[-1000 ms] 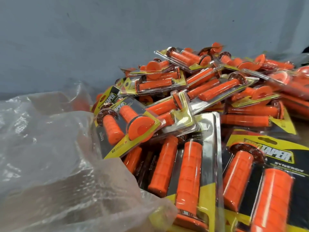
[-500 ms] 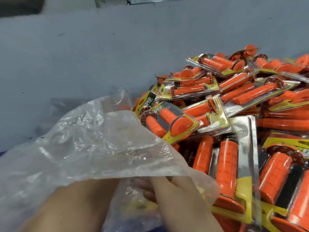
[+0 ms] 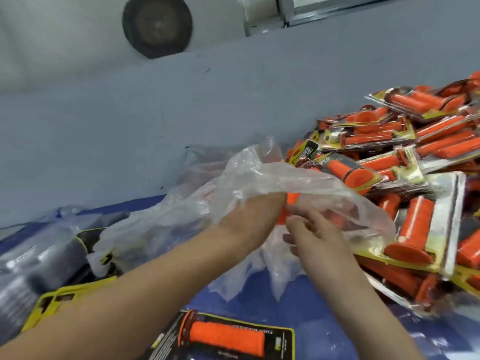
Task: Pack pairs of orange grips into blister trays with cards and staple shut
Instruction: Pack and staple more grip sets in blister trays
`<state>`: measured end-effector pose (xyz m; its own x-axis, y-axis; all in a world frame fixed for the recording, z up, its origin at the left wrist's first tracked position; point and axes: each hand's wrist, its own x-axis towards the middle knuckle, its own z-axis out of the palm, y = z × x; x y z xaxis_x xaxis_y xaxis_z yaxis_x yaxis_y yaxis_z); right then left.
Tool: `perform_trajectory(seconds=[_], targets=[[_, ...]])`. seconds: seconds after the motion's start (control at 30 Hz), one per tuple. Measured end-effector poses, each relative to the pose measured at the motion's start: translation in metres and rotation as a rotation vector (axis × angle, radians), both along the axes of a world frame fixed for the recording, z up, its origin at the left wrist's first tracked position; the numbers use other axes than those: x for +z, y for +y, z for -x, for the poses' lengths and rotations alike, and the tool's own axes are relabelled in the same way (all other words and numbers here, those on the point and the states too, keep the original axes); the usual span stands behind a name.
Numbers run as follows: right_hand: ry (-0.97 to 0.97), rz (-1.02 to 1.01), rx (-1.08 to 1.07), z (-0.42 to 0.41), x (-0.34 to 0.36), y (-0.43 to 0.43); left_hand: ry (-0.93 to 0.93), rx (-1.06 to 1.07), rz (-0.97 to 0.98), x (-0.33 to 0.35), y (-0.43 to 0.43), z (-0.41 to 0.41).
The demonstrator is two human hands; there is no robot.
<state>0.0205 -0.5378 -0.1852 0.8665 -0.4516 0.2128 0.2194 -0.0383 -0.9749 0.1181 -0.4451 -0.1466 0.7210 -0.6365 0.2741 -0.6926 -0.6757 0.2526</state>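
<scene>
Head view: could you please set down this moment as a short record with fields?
left hand: fingers under the film of the clear plastic bag, by an orange grip; hold unclear
right hand: fingers curled at the bag's lower film; hold unclear
finished packs: heaped at right
printed card: near edge, a single grip lying on it
table: blue

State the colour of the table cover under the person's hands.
The table cover is blue, seen best in the head view.
</scene>
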Motion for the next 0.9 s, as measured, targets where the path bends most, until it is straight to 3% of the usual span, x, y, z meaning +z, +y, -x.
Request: perform_trajectory(seconds=[0.1, 0.27, 0.33, 0.47, 0.53, 0.63, 0.73, 0.9], targets=[[-0.051, 0.223, -0.045, 0.008, 0.002, 0.012, -0.277, -0.123, -0.018, -0.001, 0.045, 0.033], [-0.079, 0.873, -0.156, 0.023, -0.006, 0.031, -0.336, -0.145, 0.187, -0.015, 0.131, 0.058], [-0.128, 1.029, -0.221, 0.027, -0.008, 0.041, -0.346, -0.15, 0.258, -0.016, 0.15, 0.064], [-0.194, 1.145, -0.237, 0.032, -0.005, 0.052, -0.392, -0.207, 0.296, -0.017, 0.171, 0.077], [-0.17, 1.143, -0.188, 0.033, -0.005, 0.054, -0.334, -0.193, 0.441, -0.027, 0.173, 0.083], [-0.122, 1.166, -0.177, 0.031, -0.009, 0.058, -0.034, 0.004, 0.793, -0.041, 0.171, 0.094], [-0.102, 1.17, -0.219, 0.027, -0.013, 0.065, 0.224, 0.122, 0.858, -0.055, 0.17, 0.095], [-0.162, 1.175, -0.294, 0.026, -0.02, 0.084, 0.149, 0.238, 0.882, -0.059, 0.172, 0.092]])
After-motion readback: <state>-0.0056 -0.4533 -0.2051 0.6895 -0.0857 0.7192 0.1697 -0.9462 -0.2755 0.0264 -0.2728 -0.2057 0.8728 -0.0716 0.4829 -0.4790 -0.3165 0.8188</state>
